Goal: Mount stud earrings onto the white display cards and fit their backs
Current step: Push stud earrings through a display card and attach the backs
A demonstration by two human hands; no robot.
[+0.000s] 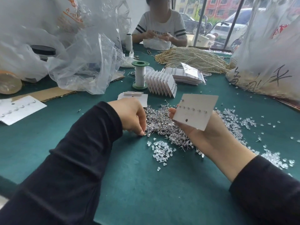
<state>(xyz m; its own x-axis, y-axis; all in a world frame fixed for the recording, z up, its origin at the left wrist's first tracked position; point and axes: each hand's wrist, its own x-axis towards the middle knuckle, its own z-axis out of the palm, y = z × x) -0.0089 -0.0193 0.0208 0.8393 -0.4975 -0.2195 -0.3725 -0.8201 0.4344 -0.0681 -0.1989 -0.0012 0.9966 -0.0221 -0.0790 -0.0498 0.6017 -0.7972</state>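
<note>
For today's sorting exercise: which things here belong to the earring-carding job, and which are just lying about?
Job in hand: white card, stud earrings, clear backs, stacked cards.
Lying about: pearl strands, thread spool, plastic bags.

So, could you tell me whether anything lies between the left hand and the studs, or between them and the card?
Nothing visible does. The left hand touches the near edge of the stud pile, and only open air separates that pile from the white card held in the right hand.

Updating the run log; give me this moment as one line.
left hand: fingertips at stud pile | right hand: holds white card | backs: loose on table
</note>
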